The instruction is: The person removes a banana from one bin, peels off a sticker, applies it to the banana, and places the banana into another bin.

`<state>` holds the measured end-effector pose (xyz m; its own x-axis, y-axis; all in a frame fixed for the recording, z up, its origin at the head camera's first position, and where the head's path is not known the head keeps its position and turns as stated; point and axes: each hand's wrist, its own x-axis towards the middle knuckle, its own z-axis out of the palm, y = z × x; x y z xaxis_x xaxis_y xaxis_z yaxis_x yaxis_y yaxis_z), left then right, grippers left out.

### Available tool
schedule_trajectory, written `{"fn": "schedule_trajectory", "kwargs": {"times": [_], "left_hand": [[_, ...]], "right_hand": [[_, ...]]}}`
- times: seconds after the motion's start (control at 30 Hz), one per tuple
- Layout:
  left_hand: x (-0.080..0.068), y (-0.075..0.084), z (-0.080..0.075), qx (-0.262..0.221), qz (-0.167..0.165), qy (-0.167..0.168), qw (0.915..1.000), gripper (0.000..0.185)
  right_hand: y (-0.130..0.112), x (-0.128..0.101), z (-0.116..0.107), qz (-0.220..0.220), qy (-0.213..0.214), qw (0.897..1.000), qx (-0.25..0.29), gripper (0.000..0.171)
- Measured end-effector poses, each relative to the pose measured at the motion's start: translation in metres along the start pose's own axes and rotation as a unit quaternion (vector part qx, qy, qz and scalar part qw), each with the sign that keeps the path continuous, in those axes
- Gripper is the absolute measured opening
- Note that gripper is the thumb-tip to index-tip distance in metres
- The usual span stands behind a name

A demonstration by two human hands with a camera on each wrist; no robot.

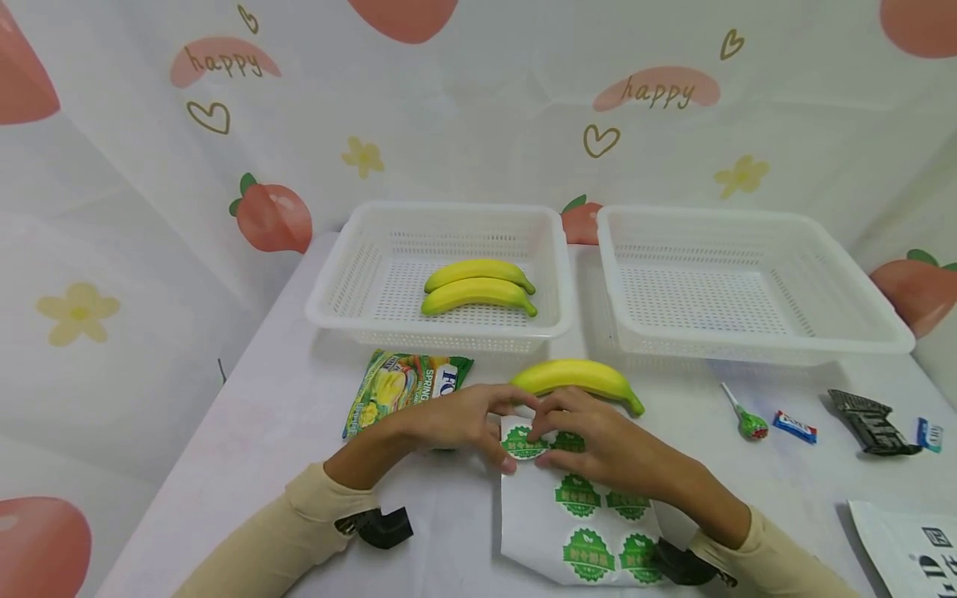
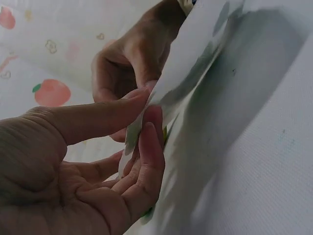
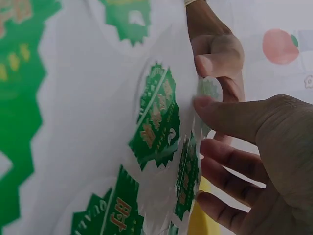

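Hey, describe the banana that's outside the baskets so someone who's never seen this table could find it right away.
Start at the left white basket, which holds two bananas. Just in front of its near rim, one loose banana lies on the table, right behind both hands. It's the only banana outside a basket.

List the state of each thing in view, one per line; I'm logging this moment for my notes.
left hand: pinches a green sticker
right hand: holds the sticker sheet
sticker sheet: top edge lifted
left basket: holds two bananas
right basket: empty
third banana: on the table, unpeeled
snack packet: lying flat
lollipop: wrapped
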<state>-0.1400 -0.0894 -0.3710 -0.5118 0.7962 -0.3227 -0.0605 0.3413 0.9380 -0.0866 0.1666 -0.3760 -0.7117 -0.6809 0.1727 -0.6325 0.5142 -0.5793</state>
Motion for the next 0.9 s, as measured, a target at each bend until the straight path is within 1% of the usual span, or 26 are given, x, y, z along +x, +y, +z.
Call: {"fn": "schedule_trajectory", "kwargs": {"times": [0.07, 0.17, 0.3, 0.37, 0.43, 0.5, 0.57, 0.6, 0.67, 0.73, 0.77, 0.83, 0.9], "left_hand": [[0.000, 0.000, 0.000, 0.015, -0.002, 0.001, 0.9999, 0.076], [-0.001, 0.001, 0.001, 0.041, -0.013, 0.004, 0.9991, 0.075], [-0.003, 0.003, 0.004, 0.089, -0.023, 0.010, 0.9957, 0.071], [-0.004, 0.005, 0.006, 0.125, -0.021, 0.015, 0.9918, 0.069], [-0.006, 0.007, 0.008, 0.165, -0.017, 0.022, 0.9859, 0.066], [-0.009, 0.010, 0.010, 0.201, -0.012, 0.031, 0.9791, 0.061], [-0.012, 0.013, 0.011, 0.224, -0.011, 0.044, 0.9736, 0.051], [-0.014, 0.014, 0.012, 0.227, -0.013, 0.052, 0.9725, 0.047], [-0.016, 0.017, 0.012, 0.218, -0.016, 0.069, 0.9733, 0.045], [-0.016, 0.020, 0.013, 0.194, -0.015, 0.082, 0.9774, 0.049], [-0.015, 0.020, 0.013, 0.178, -0.014, 0.087, 0.9800, 0.050], [-0.013, 0.020, 0.013, 0.149, -0.005, 0.093, 0.9845, 0.050], [-0.012, 0.019, 0.014, 0.137, 0.008, 0.099, 0.9856, 0.042]], "right_hand": [[0.002, 0.000, 0.000, -0.014, 0.010, 1.000, 0.003, 0.016], [0.004, 0.001, -0.001, -0.038, 0.031, 0.999, 0.004, 0.017], [0.006, 0.001, -0.004, -0.045, 0.061, 0.997, 0.016, 0.020], [0.007, 0.000, -0.007, -0.042, 0.075, 0.996, 0.028, 0.021], [0.007, -0.001, -0.010, -0.046, 0.089, 0.994, 0.036, 0.023], [0.008, -0.001, -0.014, -0.061, 0.105, 0.992, 0.041, 0.024], [0.008, -0.002, -0.017, -0.081, 0.123, 0.988, 0.039, 0.025], [0.008, -0.002, -0.019, -0.090, 0.131, 0.987, 0.035, 0.026], [0.007, -0.003, -0.022, -0.106, 0.144, 0.984, 0.025, 0.027], [0.007, -0.003, -0.024, -0.117, 0.153, 0.981, 0.009, 0.027], [0.006, -0.004, -0.025, -0.122, 0.155, 0.980, -0.001, 0.022], [0.006, -0.004, -0.026, -0.131, 0.152, 0.980, -0.015, 0.018], [0.006, -0.004, -0.027, -0.138, 0.141, 0.980, -0.026, 0.015]]}}
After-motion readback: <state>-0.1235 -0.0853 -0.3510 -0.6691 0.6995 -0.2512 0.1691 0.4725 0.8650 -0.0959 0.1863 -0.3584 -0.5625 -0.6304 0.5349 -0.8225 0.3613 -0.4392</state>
